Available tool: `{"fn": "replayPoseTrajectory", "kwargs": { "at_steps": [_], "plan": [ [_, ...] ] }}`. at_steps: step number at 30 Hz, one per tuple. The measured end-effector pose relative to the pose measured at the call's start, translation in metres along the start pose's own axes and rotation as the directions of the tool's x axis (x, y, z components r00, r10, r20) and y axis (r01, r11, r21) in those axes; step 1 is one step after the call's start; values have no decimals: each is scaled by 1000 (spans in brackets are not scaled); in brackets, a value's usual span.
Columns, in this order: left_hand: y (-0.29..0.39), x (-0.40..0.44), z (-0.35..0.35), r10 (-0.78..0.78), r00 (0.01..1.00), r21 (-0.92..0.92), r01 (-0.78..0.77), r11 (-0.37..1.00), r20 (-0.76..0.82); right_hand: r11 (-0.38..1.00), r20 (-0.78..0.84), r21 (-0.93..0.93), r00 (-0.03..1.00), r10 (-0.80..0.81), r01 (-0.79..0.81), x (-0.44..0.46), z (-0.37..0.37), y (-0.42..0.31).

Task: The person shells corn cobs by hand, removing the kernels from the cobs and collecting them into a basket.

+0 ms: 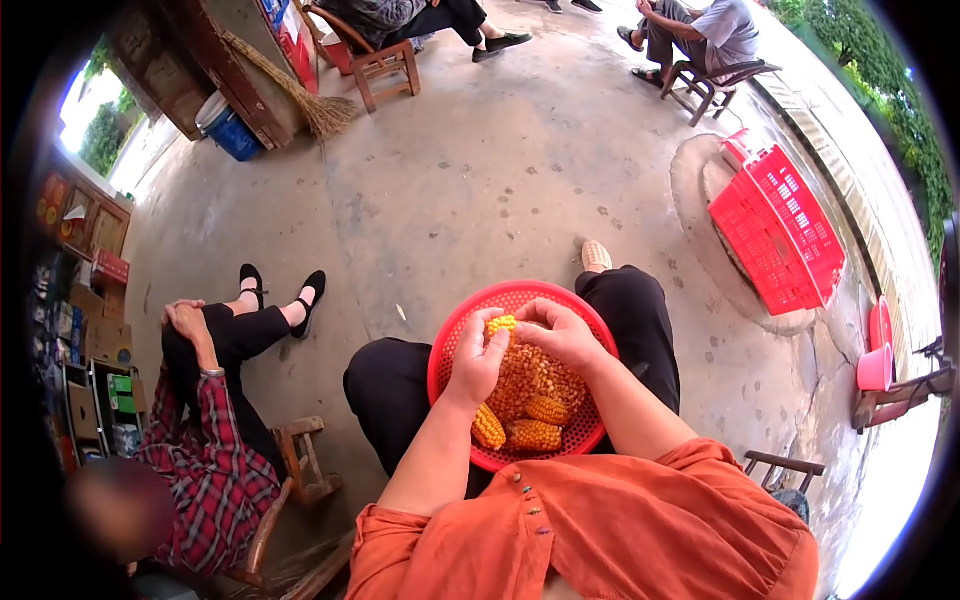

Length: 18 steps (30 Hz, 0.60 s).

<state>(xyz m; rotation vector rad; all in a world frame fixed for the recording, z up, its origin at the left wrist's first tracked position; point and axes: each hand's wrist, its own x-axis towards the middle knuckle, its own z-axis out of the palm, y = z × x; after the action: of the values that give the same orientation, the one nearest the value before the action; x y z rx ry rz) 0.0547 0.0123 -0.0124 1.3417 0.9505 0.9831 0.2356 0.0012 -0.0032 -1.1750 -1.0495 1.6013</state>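
Observation:
A red perforated basket [440,345] rests on my lap, between my knees. Over its far side, my left hand [476,362] is closed around a short yellow corn cob [501,325]. My right hand [562,336] is also closed, its thumb and fingers pressed against the right end of that cob. Loose corn kernels [528,378] lie heaped in the basket below my hands. Several more cobs sit at the near side, among them a corn cob at the left [488,427] and another corn cob in the middle [534,435]. My fingers hide part of the held cob.
To my left, a person in a plaid shirt [215,430] sits with hands on a knee. Two more people sit on chairs farther off. A red plastic crate [775,230] stands at right, with a pink tub [875,368] beyond. A broom [325,112] leans near a blue bucket [230,130].

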Motion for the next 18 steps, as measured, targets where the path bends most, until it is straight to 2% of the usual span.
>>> {"fn": "replayPoseTrajectory", "kwargs": {
  "at_steps": [2, 5, 9, 11, 12, 15, 18],
  "plan": [
    [-4, 0, 0, 17, 1000, 50, -17, 999, 3, 996, -39, -90, 999, -22, 18, 1, 0, 4],
    [-8, 1, -2, 51, 999, 120, -51, 991, 6, 997, -56, -76, 998, -8, 4, 1, 1, 4],
    [-5, 0, -1, 27, 1000, 83, -28, 996, 15, 998, -60, -56, 998, -13, 10, 2, 1, 6],
    [-9, 1, -2, 73, 997, 194, -74, 978, 15, 996, -69, -87, 997, -18, 12, 2, 1, 7],
    [-12, 1, -2, 75, 997, 194, -76, 978, 15, 996, -68, -88, 997, -20, 14, 3, 0, 9],
    [-14, 1, -1, 115, 993, 190, -116, 975, 19, 987, -83, -155, 995, -53, 39, 4, -1, 15],
    [-6, 1, -1, 180, 983, 285, -184, 941, 40, 965, -90, -248, 989, -117, 92, 3, 1, 16]
  ]
}}
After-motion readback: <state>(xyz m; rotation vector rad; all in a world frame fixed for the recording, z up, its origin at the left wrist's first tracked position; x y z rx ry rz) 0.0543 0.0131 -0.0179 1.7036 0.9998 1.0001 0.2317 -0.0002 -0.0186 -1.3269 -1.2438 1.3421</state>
